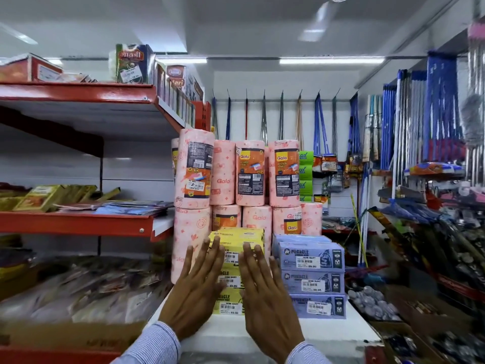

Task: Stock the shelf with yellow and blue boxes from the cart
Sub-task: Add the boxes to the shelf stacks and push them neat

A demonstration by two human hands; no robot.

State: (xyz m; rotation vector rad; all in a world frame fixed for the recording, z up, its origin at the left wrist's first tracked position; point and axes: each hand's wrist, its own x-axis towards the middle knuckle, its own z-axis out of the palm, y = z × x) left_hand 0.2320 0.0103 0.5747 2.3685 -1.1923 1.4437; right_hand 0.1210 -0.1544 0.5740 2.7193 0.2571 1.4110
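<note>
- Yellow cardboard boxes point(233, 261) with white price stickers stand stacked in a column on the white shelf board point(328, 334), dead ahead of me.
- My left hand point(195, 287) lies flat against the left part of that yellow stack's front, fingers stretched out and spread, gripping nothing.
- My right hand point(265, 292) is flat against the right part of the stack in the same way, fingers straight and slightly apart, nothing pinched.
- Both my striped shirt cuffs point(157, 342) show at the bottom edge.
- Blue cardboard boxes point(312, 277) of the same make sit stacked just beside the yellow ones, on their right, and look to be touching them.
- Pink patterned kitchen towel rolls point(252, 174) stand in two tiers right behind both stacks.
- Red metal shelves point(76, 223) run along my left, holding flat packets.
- Long-handled mops and brooms point(322, 127) hang on the back wall and down the right side.
</note>
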